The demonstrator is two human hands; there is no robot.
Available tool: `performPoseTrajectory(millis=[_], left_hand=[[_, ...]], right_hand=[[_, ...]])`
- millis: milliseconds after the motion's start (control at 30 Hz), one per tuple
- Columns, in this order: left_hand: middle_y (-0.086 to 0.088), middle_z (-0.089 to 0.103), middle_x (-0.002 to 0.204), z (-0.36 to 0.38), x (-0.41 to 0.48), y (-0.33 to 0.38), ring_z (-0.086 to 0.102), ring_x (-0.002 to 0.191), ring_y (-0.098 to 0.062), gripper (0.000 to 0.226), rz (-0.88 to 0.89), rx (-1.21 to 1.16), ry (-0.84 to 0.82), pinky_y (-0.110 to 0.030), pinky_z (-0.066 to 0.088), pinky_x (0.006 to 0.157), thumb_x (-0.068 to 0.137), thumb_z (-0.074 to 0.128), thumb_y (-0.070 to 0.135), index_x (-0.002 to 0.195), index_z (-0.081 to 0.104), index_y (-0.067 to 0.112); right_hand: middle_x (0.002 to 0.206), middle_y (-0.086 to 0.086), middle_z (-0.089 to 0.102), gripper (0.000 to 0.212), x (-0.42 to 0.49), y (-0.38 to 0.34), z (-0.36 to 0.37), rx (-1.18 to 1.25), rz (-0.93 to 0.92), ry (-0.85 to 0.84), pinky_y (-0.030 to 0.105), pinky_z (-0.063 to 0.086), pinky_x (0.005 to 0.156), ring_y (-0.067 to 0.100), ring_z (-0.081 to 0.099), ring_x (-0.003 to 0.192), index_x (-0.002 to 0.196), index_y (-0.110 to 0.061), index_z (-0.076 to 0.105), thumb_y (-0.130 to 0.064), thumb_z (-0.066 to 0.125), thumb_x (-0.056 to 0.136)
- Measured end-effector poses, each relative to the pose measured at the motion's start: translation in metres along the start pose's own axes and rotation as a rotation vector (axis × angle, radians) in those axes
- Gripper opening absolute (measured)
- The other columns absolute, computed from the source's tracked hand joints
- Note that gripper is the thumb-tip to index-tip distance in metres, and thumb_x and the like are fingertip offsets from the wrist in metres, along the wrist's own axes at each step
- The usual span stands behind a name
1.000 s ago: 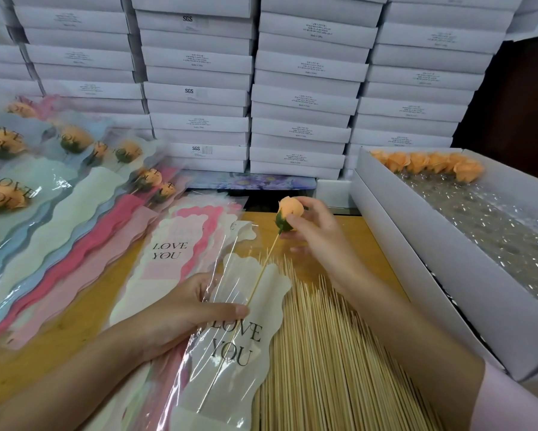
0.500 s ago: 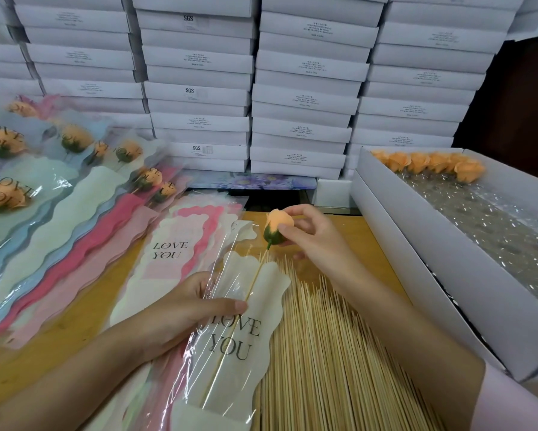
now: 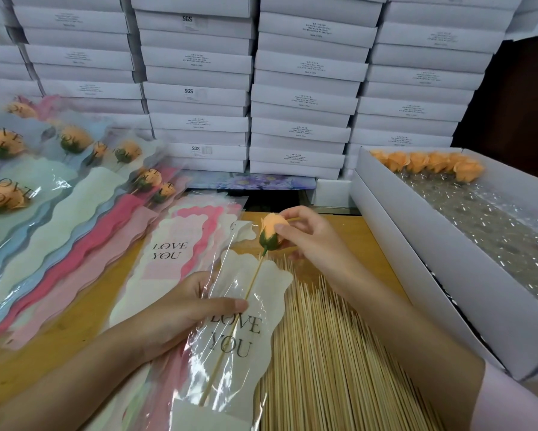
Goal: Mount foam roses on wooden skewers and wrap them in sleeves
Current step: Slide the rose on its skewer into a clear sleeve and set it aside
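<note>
An orange foam rose (image 3: 271, 229) with a green base sits on a wooden skewer (image 3: 230, 329). My right hand (image 3: 311, 241) pinches the rose head at the mouth of a clear cream "LOVE YOU" sleeve (image 3: 239, 337). Most of the skewer lies inside that sleeve. My left hand (image 3: 180, 315) holds the sleeve's left edge, thumb pressed on the film. A thick bed of loose skewers (image 3: 333, 362) lies under and to the right of the sleeve. More empty sleeves (image 3: 180, 244) are stacked just left.
Finished wrapped roses (image 3: 71, 141) fan out at the far left. An open white box (image 3: 417, 253) on the right holds several orange roses (image 3: 429, 161) over bubble wrap. Stacked white boxes (image 3: 302, 98) wall off the back. Bare wooden table (image 3: 74, 312) shows between sleeves.
My right hand has lowered the rose toward me, sliding the skewer deeper into the sleeve. My left hand has kept its hold on the sleeve.
</note>
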State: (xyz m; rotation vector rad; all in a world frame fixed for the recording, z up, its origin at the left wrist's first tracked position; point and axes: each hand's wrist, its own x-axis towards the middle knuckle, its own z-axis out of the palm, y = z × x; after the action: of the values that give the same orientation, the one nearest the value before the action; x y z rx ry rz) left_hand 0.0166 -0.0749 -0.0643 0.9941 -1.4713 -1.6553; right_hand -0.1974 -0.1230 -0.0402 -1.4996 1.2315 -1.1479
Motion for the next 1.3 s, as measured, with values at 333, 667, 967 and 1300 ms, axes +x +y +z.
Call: performPoseTrajectory(millis=[333,667,967,1300], left_hand=[[-0.015,0.074,0.097,-0.0028,0.0007,-0.0019,0.072,0.083,-0.026,0.028,-0.011,0.001,-0.013,-0.026,0.055,0.07,0.072,0.083,0.016,0.099,0.074,0.014],[-0.015,0.073,0.093,-0.0029,0.0018,-0.0034,0.071,0.082,-0.026,0.031,0.0,-0.02,-0.007,-0.029,0.055,0.07,0.069,0.081,0.02,0.098,0.073,0.014],[-0.017,0.072,0.094,-0.0032,0.0024,-0.0028,0.071,0.083,-0.027,0.031,-0.004,-0.026,-0.016,-0.03,0.056,0.07,0.071,0.081,0.016,0.099,0.07,0.01],[-0.019,0.073,0.098,-0.0008,0.0033,-0.0013,0.073,0.083,-0.028,0.023,-0.008,-0.143,0.034,-0.03,0.057,0.068,0.073,0.075,0.012,0.097,0.074,0.011]], right_hand=[[0.077,-0.014,0.071,0.005,-0.0005,-0.0029,0.002,-0.002,-0.031,-0.066,0.016,0.052,0.063,-0.002,0.067,0.068,0.1,-0.023,0.061,-0.021,0.058,0.096],[0.072,-0.014,0.069,0.005,-0.0024,-0.0046,0.0044,-0.039,-0.068,-0.106,0.015,0.052,0.064,-0.003,0.065,0.065,0.095,-0.02,0.062,-0.018,0.057,0.096],[0.075,-0.011,0.071,0.004,-0.0043,-0.0055,0.0055,-0.04,-0.123,-0.176,0.013,0.05,0.061,0.0,0.067,0.066,0.096,-0.018,0.063,-0.021,0.062,0.094],[0.101,-0.002,0.073,0.034,-0.003,-0.003,0.004,0.019,-0.14,-0.243,0.032,0.052,0.081,0.012,0.066,0.079,0.1,-0.028,0.053,-0.034,0.077,0.078]])
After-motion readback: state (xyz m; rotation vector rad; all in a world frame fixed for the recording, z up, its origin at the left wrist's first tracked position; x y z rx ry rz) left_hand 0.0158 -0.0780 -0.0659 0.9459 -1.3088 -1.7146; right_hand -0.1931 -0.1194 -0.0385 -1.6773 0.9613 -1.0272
